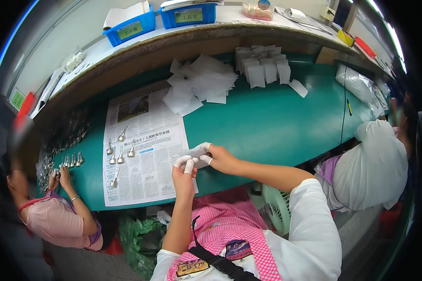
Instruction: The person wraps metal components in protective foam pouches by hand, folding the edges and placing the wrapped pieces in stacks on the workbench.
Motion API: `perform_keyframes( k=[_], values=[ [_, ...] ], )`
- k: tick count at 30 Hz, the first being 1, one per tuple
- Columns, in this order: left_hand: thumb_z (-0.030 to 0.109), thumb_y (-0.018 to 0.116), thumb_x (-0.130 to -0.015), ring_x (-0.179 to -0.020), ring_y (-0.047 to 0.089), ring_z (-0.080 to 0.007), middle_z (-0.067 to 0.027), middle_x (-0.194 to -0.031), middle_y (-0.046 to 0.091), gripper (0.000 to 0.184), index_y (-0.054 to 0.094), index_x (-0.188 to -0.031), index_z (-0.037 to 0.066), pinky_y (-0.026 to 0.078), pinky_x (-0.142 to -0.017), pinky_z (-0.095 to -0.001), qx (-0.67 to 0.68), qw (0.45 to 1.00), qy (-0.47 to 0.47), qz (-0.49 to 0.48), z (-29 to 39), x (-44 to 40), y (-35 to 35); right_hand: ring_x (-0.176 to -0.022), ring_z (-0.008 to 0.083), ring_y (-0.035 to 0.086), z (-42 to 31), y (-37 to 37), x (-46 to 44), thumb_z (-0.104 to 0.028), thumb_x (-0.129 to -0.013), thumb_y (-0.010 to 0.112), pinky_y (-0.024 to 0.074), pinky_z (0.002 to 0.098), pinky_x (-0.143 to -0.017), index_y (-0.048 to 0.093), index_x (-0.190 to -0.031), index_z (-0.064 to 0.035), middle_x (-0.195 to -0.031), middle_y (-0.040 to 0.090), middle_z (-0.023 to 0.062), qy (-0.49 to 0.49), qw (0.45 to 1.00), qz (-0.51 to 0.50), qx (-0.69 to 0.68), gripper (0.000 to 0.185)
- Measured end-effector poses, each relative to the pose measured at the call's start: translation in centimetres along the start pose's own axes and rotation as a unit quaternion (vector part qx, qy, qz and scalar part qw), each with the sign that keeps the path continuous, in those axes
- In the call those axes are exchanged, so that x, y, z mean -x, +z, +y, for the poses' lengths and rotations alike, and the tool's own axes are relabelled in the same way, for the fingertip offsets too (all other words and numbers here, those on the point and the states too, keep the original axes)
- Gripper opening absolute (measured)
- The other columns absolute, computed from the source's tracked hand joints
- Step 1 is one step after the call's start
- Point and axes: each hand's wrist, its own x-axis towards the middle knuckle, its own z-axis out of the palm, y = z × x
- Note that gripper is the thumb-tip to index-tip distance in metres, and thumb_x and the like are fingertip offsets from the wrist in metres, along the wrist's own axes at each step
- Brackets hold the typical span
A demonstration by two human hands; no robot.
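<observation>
White finger covers are on the fingertips of both my hands. Between them, over the lower right part of a newspaper, is a small translucent white sleeve. My left hand pinches its near left side, and my right hand grips its right end. Whether anything is inside the sleeve cannot be made out. Several silver metal parts lie on the newspaper to the left of my hands. Beyond the newspaper's upper right corner is a loose heap of white sleeves.
Stacked white sleeves stand at the back of the green table. Blue bins sit on the raised shelf. A co-worker handles metal parts at left; another person sits at right. A green fan is below the table edge.
</observation>
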Motion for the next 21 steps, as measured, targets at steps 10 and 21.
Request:
perform_keyframes(
  k=[10, 21],
  values=[
    [0.007, 0.061, -0.086, -0.078, 0.062, -0.0223, -0.013, -0.09, 0.065, 0.016, 0.066, -0.1, 0.002, 0.05, -0.071, -0.0324, -0.41, 0.894, 0.18, -0.01, -3.7, -0.3, -4.1, -0.092, 0.0193, 0.06, 11.1, -17.3, -3.6, -0.006, -0.09, 0.052, 0.0466, 0.032, -0.083, 0.054, -0.11, 0.001, -0.097, 0.063, 0.0125, 0.066, 0.937, 0.332, 0.087, 0.022],
    [0.003, 0.063, -0.083, -0.072, 0.062, -0.0192, -0.0116, -0.085, 0.065, 0.012, 0.067, -0.094, 0.002, 0.05, -0.067, -0.03, -0.444, 0.881, 0.163, 0.009, -3.1, -0.4, -3.1, -0.101, 0.0458, 0.056, 17.3, -32.9, -7.5, -0.011, -0.083, 0.049, 0.0445, 0.0463, -0.087, 0.052, -0.114, 0.0057, -0.105, 0.06, 0.0302, 0.148, 0.811, 0.503, 0.259, 0.035]
  ],
)
